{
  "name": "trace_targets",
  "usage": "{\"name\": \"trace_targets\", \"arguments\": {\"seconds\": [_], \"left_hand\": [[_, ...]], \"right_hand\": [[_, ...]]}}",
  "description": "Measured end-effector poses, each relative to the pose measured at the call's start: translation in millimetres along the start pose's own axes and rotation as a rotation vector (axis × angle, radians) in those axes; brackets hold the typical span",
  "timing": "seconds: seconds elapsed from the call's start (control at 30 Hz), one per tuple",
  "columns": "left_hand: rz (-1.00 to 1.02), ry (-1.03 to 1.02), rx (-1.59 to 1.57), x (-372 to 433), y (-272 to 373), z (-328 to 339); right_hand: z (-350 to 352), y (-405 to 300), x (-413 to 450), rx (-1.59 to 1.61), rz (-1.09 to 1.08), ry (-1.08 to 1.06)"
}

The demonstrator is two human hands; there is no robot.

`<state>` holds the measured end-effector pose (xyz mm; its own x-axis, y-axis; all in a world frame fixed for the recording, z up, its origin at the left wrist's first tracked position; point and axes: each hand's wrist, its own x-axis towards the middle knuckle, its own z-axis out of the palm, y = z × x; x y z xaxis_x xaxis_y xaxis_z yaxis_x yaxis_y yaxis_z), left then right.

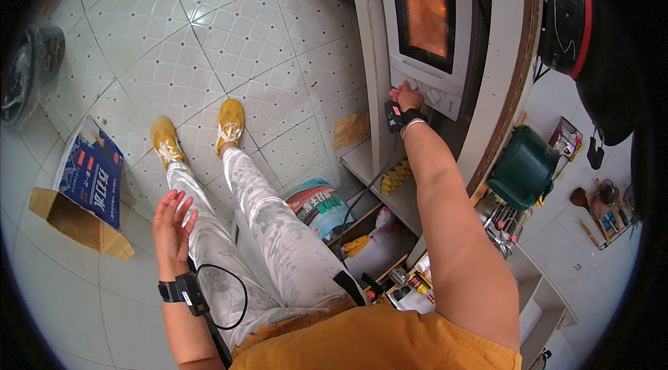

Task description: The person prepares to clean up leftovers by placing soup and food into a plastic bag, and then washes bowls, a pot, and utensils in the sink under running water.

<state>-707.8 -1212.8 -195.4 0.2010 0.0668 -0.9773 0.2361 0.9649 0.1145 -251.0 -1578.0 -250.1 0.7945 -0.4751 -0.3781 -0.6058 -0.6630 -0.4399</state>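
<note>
A white microwave oven [464, 89] stands in an opening beneath the counter, its door window [425, 12] glowing orange. My right hand [409, 97] reaches to its control panel, fingers on one round knob [412, 83]. A second knob [433, 96] is beside that hand and untouched. What is inside the oven cannot be made out through the mesh. My left hand [173, 226] hangs in the air in front of my legs, palm turned up and fingers slightly apart, holding nothing. Each wrist carries a strapped black device with a cable.
On the tiled floor [209, 46] lie an open cardboard box [94, 190] and a flattened brown piece [351, 130]. A printed blue bag [321, 208] stands by my leg, near an open drawer [376, 255]. A dark green container [524, 166] and a black-and-red appliance [563, 15] are at right.
</note>
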Motion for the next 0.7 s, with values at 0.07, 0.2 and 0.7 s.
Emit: {"name": "trace_targets", "arguments": {"seconds": [0.07, 0.2, 0.7], "left_hand": [[0.0, -0.001, -0.002, 0, -1, 1], [0.0, 0.002, -0.007, 0, -1, 2], [0.028, 0.018, 0.021, -2, 0, 1]], "right_hand": [[0, 1, 0, -0.009, -0.016, 0.001], [0, 0, -1, -0.03, -0.037, 0.003], [8, -23, -32, -0.223, 0.052, 0.039]]}}
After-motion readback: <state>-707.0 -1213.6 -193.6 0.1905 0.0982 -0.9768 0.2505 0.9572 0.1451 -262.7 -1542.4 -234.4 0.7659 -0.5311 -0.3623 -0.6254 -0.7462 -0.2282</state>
